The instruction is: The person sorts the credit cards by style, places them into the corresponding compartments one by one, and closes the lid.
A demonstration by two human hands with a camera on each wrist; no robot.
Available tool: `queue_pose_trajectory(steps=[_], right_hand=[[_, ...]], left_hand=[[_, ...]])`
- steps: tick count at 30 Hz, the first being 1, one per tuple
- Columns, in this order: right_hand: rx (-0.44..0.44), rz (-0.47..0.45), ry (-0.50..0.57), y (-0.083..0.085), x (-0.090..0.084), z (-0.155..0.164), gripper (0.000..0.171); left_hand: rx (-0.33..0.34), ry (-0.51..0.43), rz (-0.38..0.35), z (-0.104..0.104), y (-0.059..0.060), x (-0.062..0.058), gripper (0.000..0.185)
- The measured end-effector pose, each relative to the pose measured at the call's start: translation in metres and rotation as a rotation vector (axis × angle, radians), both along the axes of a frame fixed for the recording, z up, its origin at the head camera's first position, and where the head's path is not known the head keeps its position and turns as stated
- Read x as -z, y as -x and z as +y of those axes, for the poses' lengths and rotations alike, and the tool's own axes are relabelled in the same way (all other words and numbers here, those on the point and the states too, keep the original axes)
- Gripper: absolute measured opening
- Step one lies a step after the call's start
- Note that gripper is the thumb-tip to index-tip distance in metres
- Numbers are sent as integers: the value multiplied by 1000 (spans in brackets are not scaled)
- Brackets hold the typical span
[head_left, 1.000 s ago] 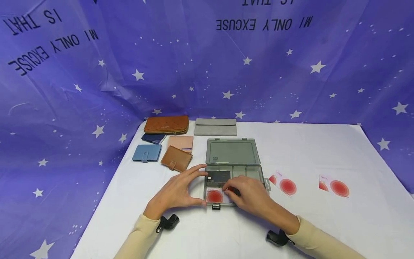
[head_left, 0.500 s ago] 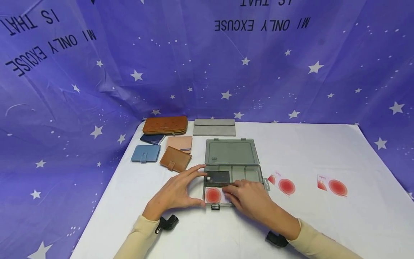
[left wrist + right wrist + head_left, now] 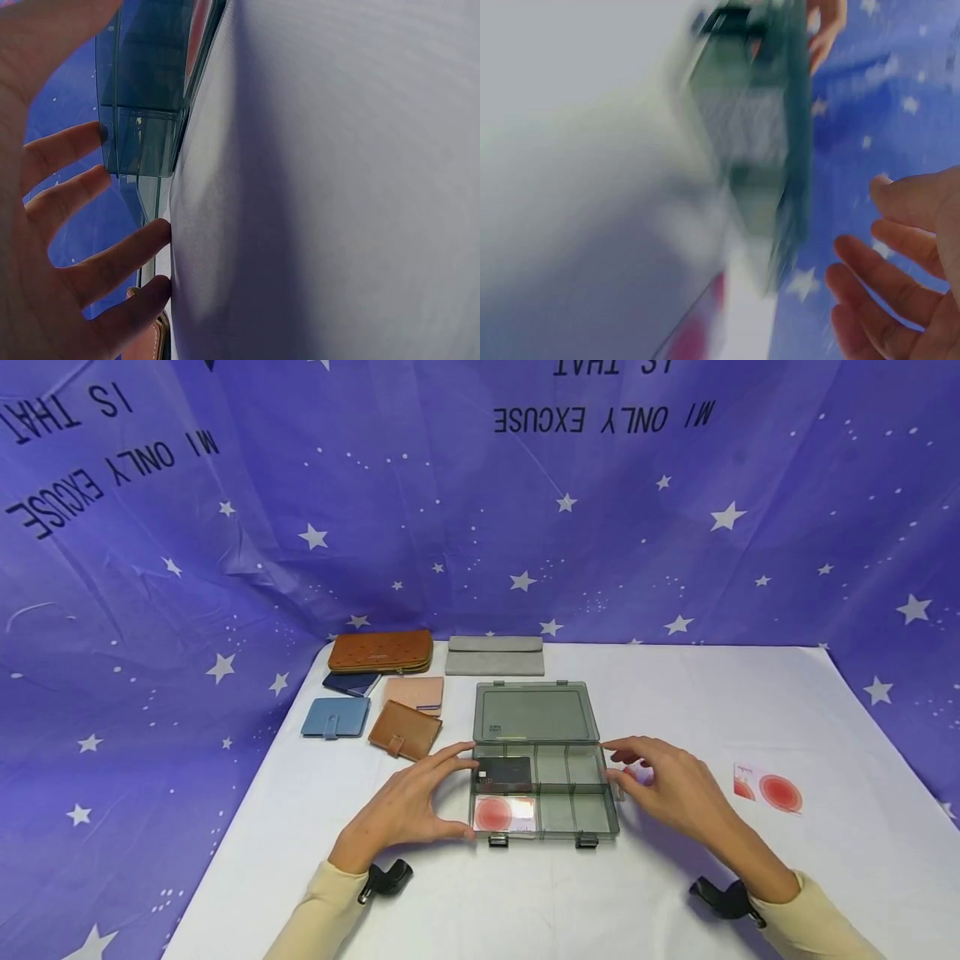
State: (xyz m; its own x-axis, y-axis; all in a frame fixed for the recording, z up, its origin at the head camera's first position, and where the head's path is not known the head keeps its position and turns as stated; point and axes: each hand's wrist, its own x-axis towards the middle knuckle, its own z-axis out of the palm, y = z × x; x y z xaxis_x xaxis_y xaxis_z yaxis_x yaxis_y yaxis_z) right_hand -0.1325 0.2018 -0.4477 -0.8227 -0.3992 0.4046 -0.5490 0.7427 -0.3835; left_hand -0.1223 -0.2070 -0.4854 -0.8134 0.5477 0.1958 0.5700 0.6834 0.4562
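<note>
A clear grey-green plastic compartment box (image 3: 555, 814) lies with its lid (image 3: 536, 712) folded back. Its left side holds a black card (image 3: 512, 772) in the far row and a white card with a red circle (image 3: 495, 814) in the near row. Spread along the box's left side is my left hand (image 3: 401, 806), its thumb by the front corner. In the left wrist view a fingertip touches the box wall (image 3: 146, 146). My right hand (image 3: 678, 781) holds nothing, its fingertips at the box's right edge. It partly hides another red-circle card (image 3: 641, 771) on the table.
A further red-circle card (image 3: 780, 793) lies to the right. Left of the box are a brown wallet (image 3: 405, 729), a blue wallet (image 3: 335, 717), a pink wallet (image 3: 414, 693) and a dark blue one (image 3: 352, 682). Behind lie an orange-brown zip wallet (image 3: 381, 652) and a grey pouch (image 3: 495, 656).
My right hand has left the red-circle card in the near-left compartment and moved right to the box's right side. My left hand stays at the left side.
</note>
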Motion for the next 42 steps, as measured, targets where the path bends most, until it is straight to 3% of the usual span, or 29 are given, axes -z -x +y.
queue_pose_trajectory(steps=[4,10,14,22,34,42], right_hand=[[90,-67,-19,1,12,29,46],[174,-170,-133,-7,26,57,64],[192,-230,-147,-11,30,68,70],[167,-296,-103,-5,33,77,65],[201,-170,2,-6,32,78,34],[170,-2,182,-10,6,42,33]], left_hand=[[-5,9,-2,-1,0,0,98],[0,4,-9,-1,1,1,96],[-5,4,-18,-1,0,1,96],[-8,-3,-10,-1,-1,2,96],[-7,-8,-10,0,-1,2,95],[5,-14,20,0,0,2,96]])
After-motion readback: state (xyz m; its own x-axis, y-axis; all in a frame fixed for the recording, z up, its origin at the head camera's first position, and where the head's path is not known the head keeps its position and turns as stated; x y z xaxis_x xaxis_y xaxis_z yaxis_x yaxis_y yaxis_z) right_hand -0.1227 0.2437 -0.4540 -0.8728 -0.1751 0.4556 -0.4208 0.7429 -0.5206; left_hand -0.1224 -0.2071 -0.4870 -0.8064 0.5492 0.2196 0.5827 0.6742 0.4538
